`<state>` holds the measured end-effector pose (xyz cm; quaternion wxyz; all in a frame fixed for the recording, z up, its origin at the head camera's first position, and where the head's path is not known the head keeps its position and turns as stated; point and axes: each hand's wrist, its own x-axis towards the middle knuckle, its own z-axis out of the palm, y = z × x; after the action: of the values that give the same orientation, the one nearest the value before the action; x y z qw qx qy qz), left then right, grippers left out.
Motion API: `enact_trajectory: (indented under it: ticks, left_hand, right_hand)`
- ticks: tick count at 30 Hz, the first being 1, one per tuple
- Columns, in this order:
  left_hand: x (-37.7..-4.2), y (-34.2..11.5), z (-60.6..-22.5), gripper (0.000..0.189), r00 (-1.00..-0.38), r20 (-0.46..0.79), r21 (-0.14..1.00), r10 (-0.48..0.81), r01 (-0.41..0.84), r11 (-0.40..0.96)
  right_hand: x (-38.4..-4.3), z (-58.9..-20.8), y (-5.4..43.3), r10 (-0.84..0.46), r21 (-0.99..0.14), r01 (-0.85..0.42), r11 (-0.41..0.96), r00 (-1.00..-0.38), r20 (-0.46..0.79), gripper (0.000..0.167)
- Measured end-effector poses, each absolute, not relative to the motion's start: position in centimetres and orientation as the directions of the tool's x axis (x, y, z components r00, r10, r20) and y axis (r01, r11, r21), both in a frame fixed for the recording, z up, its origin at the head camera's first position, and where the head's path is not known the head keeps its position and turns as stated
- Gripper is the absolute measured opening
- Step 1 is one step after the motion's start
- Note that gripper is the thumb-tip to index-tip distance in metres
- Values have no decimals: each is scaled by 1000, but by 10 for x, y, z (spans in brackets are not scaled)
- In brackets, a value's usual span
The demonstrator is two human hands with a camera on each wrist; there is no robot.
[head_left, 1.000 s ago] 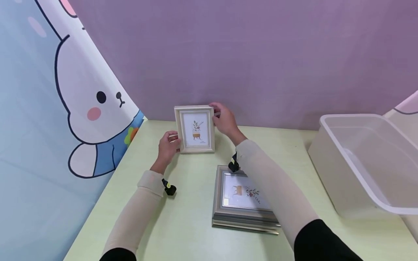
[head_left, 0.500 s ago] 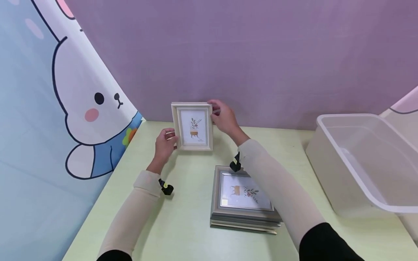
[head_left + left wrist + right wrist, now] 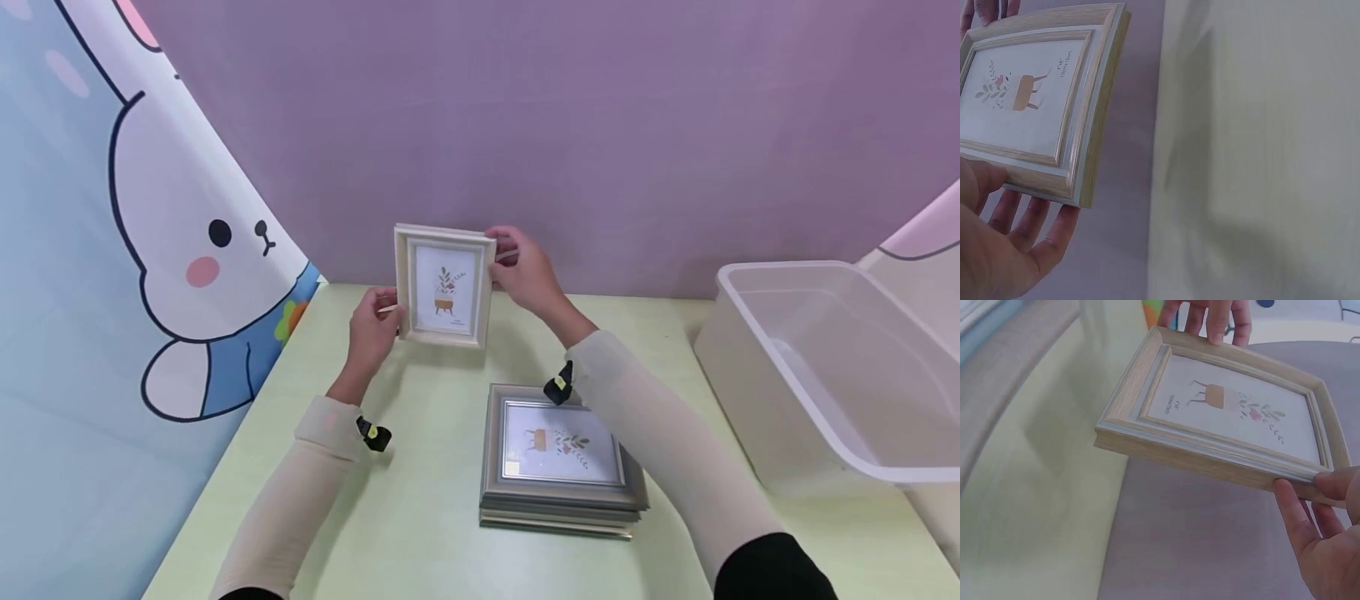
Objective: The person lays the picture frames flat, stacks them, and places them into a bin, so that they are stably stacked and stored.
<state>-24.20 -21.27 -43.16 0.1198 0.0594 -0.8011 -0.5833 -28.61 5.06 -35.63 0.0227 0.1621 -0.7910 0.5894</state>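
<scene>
Between both hands a small light-wood picture frame (image 3: 444, 287) is held upright, its potted-plant print facing me. My left hand (image 3: 372, 332) grips its left edge near the bottom. In the left wrist view the left thumb lies on the front and the fingers (image 3: 1030, 224) reach behind. My right hand (image 3: 527, 271) pinches the upper right edge; in the right wrist view its thumb and fingers (image 3: 1297, 515) close on that side. The frame's lower edge shows above its shadow on the table. Nearer me lies a stack of larger silver-grey picture frames (image 3: 562, 450), partly overlapped by my right forearm.
A white plastic bin (image 3: 765, 375) stands at the right of the pale green table (image 3: 420, 500). Behind the table rises a purple backdrop (image 3: 525, 125). On the left hangs a blue sheet (image 3: 67, 333) with a cartoon rabbit.
Both hands have raised the small picture frame a little and tilted it slightly clockwise. The head view has shifted slightly, and the stack of larger frames stays where it was.
</scene>
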Motion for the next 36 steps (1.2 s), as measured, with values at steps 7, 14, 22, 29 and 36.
enact_trajectory:
  ticks: [7,14,22,29,36]
  left_hand:
    - [-239,-206,-415,31,-953,212,884,-218,92,458]
    - [-233,-196,-399,29,-939,294,833,-176,162,529]
    - [-220,-178,-372,29,-908,402,694,-117,219,686]
    - [-212,-165,-354,31,-886,463,557,-29,266,787]
    - [-209,-157,-344,29,-851,525,451,23,301,840]
  right_hand:
    - [-274,-350,62,-200,-943,-272,189,-951,234,48]
    - [-261,-353,78,-189,-968,-240,70,-956,223,50]
    - [-247,-356,103,-171,-969,-241,-55,-954,247,49]
    - [-238,-362,123,-157,-965,-235,-117,-955,252,36]
    - [-225,-373,142,-167,-970,-241,-15,-956,240,26]
